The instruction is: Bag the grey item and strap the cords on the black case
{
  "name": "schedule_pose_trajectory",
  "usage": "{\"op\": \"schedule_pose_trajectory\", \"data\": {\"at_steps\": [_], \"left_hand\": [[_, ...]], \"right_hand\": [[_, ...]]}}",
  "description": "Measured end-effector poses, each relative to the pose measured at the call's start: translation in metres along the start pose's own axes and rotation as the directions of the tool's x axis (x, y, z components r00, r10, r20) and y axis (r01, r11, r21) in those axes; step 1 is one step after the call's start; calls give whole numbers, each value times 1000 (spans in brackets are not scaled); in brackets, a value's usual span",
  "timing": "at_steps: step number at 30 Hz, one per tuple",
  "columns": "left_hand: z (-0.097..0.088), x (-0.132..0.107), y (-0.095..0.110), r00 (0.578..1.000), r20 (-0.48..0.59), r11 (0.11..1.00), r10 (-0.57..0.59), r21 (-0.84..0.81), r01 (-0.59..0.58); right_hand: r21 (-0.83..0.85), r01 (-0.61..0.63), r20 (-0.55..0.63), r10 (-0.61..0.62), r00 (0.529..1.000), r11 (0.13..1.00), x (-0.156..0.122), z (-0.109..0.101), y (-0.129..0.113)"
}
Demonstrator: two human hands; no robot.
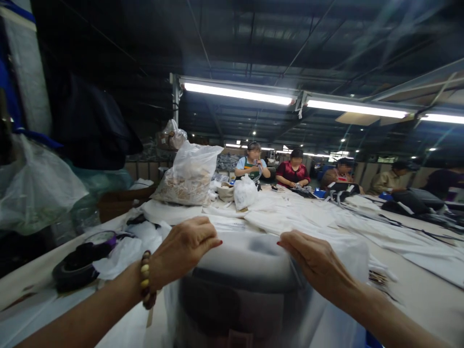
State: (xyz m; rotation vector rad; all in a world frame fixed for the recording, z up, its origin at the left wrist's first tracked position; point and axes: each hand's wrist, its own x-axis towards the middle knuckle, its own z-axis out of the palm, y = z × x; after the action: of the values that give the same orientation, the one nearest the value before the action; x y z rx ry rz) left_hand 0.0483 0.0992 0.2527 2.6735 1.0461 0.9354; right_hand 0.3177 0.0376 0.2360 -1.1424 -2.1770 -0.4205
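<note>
Bench point(427, 295), pale and broad, stretches beneath long tube lights point(239, 93), with white sheets point(362, 227) spread over much of it. Across it are a person in a green apron point(250, 171) and, farther right, a person in a dark red top point(293, 173). Nearest the camera, in the middle, a clear plastic bag point(357, 261) surrounds a dark item point(232, 309) with a pale, rounded top; blur hides just what the item is. Behind it, toward the left, stands a big translucent sack point(188, 179) of brownish pieces, with a smaller white bundle point(246, 192) near it. The left hand point(188, 244) and the right hand point(311, 251) are well apart at the plastic bag's upper edge; each grip is clamped on the film, thumb and fingers together. Beyond the left forearm lie crumpled plastic point(123, 253), a black roll point(78, 268) and a purple tape roll point(111, 239). A beaded bracelet point(145, 280) circles the left wrist; red colours the visible thumbnails point(219, 242).
</note>
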Motion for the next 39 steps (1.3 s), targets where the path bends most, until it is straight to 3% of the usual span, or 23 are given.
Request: {"op": "schedule_pose_trajectory", "data": {"at_steps": [2, 5, 9, 12, 15, 17, 19, 21, 23, 28, 33, 36, 39], "left_hand": [[2, 6, 1, 989, 73, 975, -126, -173, 137], [0, 16, -3, 932, 239, 887, -274, -311, 340], [-6, 28, -7, 878, 412, 834, -242, -374, 405], [-11, 34, -7, 860, 470, 808, -198, -419, 415], [-16, 35, -1, 900, 397, 903, -178, -297, 310], [-15, 31, 6, 959, 258, 987, -122, -74, 146], [-10, 26, 13, 994, 99, 989, -39, 147, 24], [0, 20, 17, 1000, -13, 971, 0, 239, 3], [12, 17, 16, 998, -67, 975, -7, 219, 21], [22, 12, 9, 998, -42, 988, -42, 146, 48], [26, -1, 3, 981, 65, 971, -185, 168, 172], [33, -12, -1, 987, 103, 979, -126, 172, 107], [39, -17, -3, 1000, -29, 972, 0, 234, 7]], "right_hand": [[-14, 16, -35, -17, 999, 1000, -1, 2, 2], [-4, 51, -79, -51, 996, 999, -2, 6, 3], [-1, 59, -128, -59, 990, 998, -1, 9, 2], [-5, 61, -135, -62, 989, 998, -1, 9, 2], [-7, 72, -125, -72, 989, 997, -1, 6, 3], [-13, 69, -124, -70, 990, 998, -1, 5, 4], [-36, 26, -121, -31, 992, 999, -2, 7, 5], [-75, -44, -96, 36, 995, 996, -2, 10, 5], [-117, -112, -58, 106, 993, 987, -2, 14, 5], [-138, -211, 36, 218, 975, 968, 1, 18, 1], [-187, -83, 31, 91, 995, 979, 1, 27, -3], [-201, -7, 36, 14, 999, 980, 1, 33, -4], [-105, -87, 46, 92, 995, 991, 3, 32, -5]]}}
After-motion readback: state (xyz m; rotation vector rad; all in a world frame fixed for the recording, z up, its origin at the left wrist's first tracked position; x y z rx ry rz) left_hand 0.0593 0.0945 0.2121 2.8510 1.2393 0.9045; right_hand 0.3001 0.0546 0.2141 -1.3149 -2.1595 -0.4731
